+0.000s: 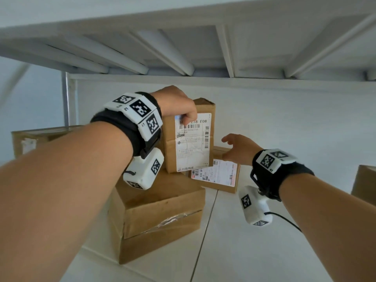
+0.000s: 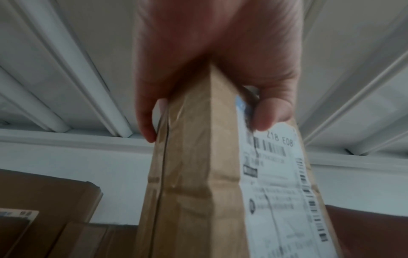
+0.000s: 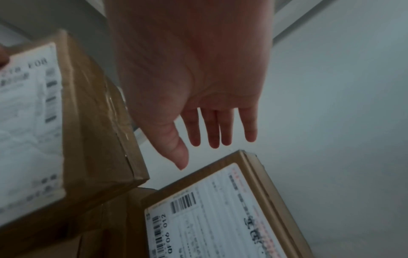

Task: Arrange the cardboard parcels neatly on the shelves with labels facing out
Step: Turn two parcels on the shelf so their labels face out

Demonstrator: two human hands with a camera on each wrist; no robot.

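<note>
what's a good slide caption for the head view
Left hand grips the top of an upright parcel standing on a bigger box, label facing out; open right hand hovers over a flat parcel.

Open white shelf surface (image 1: 254, 241) across the lower right of the head view, wide enough for a hand. Blocked at centre by a large taped brown cardboard box (image 1: 160, 216), with a tall upright brown parcel with a white label (image 1: 191, 139) on top of it. Just right of these, a low flat brown parcel with a white label (image 1: 215, 176) against the white back wall (image 1: 295, 119). Ribbed white shelf underside (image 1: 183, 47) close overhead. More brown boxes at far left (image 1: 30, 139) and right edge (image 1: 364, 182).
</note>
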